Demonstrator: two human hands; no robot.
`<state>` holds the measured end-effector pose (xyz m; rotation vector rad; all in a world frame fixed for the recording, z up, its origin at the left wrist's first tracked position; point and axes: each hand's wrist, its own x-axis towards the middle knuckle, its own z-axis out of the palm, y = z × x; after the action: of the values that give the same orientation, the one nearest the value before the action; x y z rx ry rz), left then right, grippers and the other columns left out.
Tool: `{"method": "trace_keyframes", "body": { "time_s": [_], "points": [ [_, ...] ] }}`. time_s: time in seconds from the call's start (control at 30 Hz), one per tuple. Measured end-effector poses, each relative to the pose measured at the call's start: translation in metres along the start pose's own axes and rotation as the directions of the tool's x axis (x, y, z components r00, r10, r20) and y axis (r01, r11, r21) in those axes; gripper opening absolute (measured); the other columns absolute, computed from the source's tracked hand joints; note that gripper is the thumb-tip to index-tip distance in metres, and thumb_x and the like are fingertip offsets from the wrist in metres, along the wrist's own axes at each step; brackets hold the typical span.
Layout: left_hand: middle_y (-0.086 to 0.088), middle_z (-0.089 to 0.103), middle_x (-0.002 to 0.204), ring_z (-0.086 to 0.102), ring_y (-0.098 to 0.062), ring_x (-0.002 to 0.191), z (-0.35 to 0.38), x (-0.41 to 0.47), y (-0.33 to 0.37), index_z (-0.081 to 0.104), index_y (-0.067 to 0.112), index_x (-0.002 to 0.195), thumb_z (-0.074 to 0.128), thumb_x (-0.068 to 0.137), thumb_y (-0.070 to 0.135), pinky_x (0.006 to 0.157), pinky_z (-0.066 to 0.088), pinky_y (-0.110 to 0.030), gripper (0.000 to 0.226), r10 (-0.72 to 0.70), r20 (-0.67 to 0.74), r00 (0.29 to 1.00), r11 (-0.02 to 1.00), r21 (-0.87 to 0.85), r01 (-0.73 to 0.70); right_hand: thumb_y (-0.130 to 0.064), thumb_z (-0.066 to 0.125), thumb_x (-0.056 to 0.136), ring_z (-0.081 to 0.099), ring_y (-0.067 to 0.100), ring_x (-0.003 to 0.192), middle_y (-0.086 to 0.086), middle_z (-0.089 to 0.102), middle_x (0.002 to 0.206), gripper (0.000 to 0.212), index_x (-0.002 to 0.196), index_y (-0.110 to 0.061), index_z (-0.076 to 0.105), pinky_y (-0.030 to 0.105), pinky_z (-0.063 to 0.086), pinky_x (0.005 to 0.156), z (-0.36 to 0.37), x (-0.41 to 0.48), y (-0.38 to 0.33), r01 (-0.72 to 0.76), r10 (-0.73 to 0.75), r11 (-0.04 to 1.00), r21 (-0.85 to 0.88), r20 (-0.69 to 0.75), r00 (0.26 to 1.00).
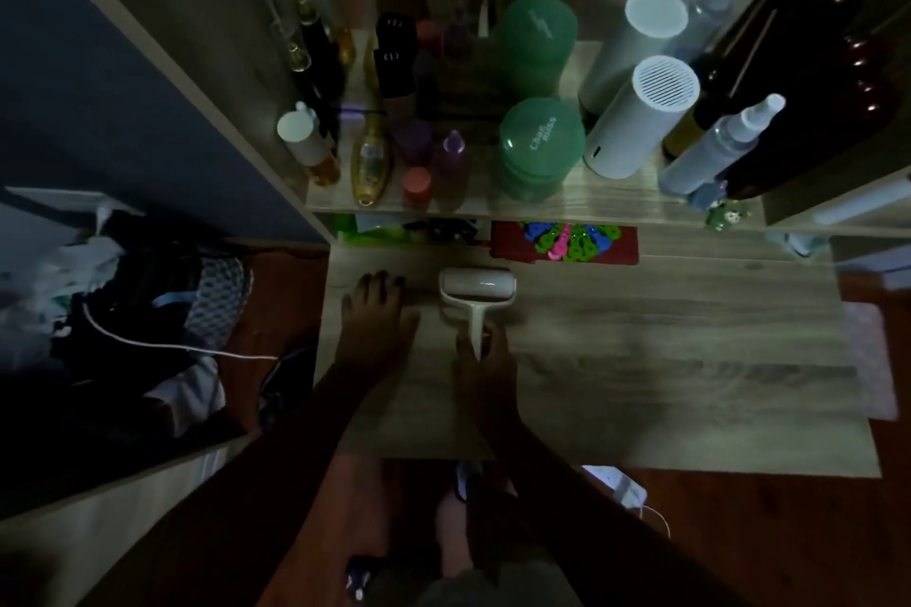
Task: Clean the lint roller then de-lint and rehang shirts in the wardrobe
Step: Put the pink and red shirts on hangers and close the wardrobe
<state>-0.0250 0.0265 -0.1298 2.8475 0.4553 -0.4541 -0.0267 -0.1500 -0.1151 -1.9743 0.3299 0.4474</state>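
A dim room, seen from above: a pale wood-grain table (641, 360) stands under a shelf (567, 200) crowded with bottles and jars. On the table lies a cream lint roller (477, 291), its drum pointing toward the shelf and its handle toward the person. The right hand (483, 360) has its grip closed around the handle's end, thumb and fingers pinching it from both sides, forearm reaching in from the lower edge. The left hand (377, 315) rests palm down on the table just left of the roller, fingers spread and flat, grasping nothing, apart from the drum. A green jar (540, 145) on the shelf carries raised lettering on its lid, which seems to read "Chef miss", though blurred. A white ribbed-top cylinder (636, 118) leans beside it. Left of the table, dark clothes (123, 320) lie heaped.
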Motion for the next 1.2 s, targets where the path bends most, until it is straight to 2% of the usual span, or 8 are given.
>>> {"method": "trace_keyframes", "body": {
  "time_s": [0.13,0.23,0.5,0.77,0.93,1.07,1.1,1.2],
  "points": [
    [-0.017,0.03,0.16,0.025,-0.041,0.147,0.013,-0.009,-0.003,0.031,0.014,0.155,0.031,0.093,0.056,0.108,0.028,-0.069,0.074,-0.001,0.071,0.997,1.0,-0.003,0.001,-0.051,0.051,0.083,0.062,0.03,0.092,0.016,0.064,0.103,0.063,0.117,0.0,0.064,0.029,0.045,0.081,0.0,0.004,0.003,0.132,-0.142,0.978,-0.164,-0.049,0.989],
    [-0.014,0.012,0.166,0.009,-0.038,0.152,0.018,-0.011,-0.001,0.016,0.017,0.159,0.024,0.095,0.058,0.113,0.016,-0.068,0.076,-0.007,0.087,0.996,1.0,-0.013,0.008,-0.048,0.054,0.086,0.061,0.038,0.102,0.02,0.063,0.11,0.059,0.116,0.002,0.065,0.046,0.051,0.09,0.0,0.009,0.009,0.197,-0.211,0.947,-0.254,-0.029,0.977],
    [-0.01,-0.001,0.167,-0.004,-0.033,0.153,0.021,-0.009,-0.002,0.002,0.021,0.159,0.012,0.09,0.064,0.117,0.01,-0.066,0.083,-0.02,0.075,0.997,1.0,-0.02,0.021,-0.037,0.065,0.089,0.06,0.031,0.108,0.015,0.061,0.118,0.05,0.128,-0.006,0.063,0.044,0.051,0.093,-0.004,0.014,0.004,0.191,-0.171,0.935,-0.299,0.094,0.981],
    [-0.011,0.0,0.167,-0.001,-0.032,0.154,0.008,-0.023,0.0,0.009,0.021,0.159,0.037,0.097,0.058,0.117,0.011,-0.061,0.077,-0.041,0.103,0.994,0.994,-0.099,0.051,-0.055,0.05,0.085,0.059,0.034,0.099,0.019,0.062,0.107,0.065,0.112,0.003,0.064,0.048,0.051,0.086,-0.004,0.007,-0.002,0.255,-0.272,0.911,-0.324,-0.008,0.962],
    [-0.023,0.036,0.155,0.036,-0.042,0.142,-0.008,-0.054,-0.019,0.041,0.011,0.149,0.036,0.089,0.061,0.102,0.039,-0.067,0.078,-0.063,0.031,0.998,0.982,-0.176,0.067,-0.047,0.049,0.091,0.061,0.036,0.106,0.022,0.061,0.118,0.061,0.126,0.003,0.06,0.048,0.053,0.09,0.0,-0.014,-0.012,0.325,-0.357,0.892,-0.314,-0.051,0.933],
    [-0.015,0.023,0.163,0.017,-0.035,0.151,-0.051,-0.103,-0.048,0.025,0.02,0.156,0.02,0.087,0.072,0.116,0.018,-0.061,0.086,-0.155,-0.145,0.977,0.951,-0.291,0.108,-0.038,0.056,0.095,0.055,0.011,0.092,0.011,0.058,0.119,0.045,0.128,-0.007,0.059,0.04,0.054,0.083,0.02,-0.055,-0.057,0.445,-0.436,0.874,-0.197,0.092,0.895],
    [-0.016,0.025,0.162,0.018,-0.035,0.151,-0.065,-0.12,-0.06,0.029,0.018,0.155,0.02,0.088,0.071,0.118,0.016,-0.058,0.086,-0.186,-0.202,0.962,0.939,-0.324,0.114,-0.033,0.06,0.096,0.055,0.01,0.092,0.008,0.059,0.119,0.04,0.128,-0.008,0.059,0.04,0.054,0.083,0.03,-0.068,-0.071,0.487,-0.471,0.858,-0.164,0.127,0.873],
    [-0.02,0.042,0.149,0.037,-0.039,0.139,-0.116,-0.179,-0.109,0.05,0.008,0.14,0.03,0.095,0.056,0.113,0.033,-0.057,0.069,-0.232,-0.396,0.889,0.932,-0.351,0.088,-0.026,0.061,0.095,0.061,0.019,0.098,0.011,0.06,0.12,0.035,0.127,-0.01,0.062,0.043,0.054,0.086,0.07,-0.121,-0.114,0.64,-0.61,0.767,-0.044,0.26,0.748]
  ]
}}
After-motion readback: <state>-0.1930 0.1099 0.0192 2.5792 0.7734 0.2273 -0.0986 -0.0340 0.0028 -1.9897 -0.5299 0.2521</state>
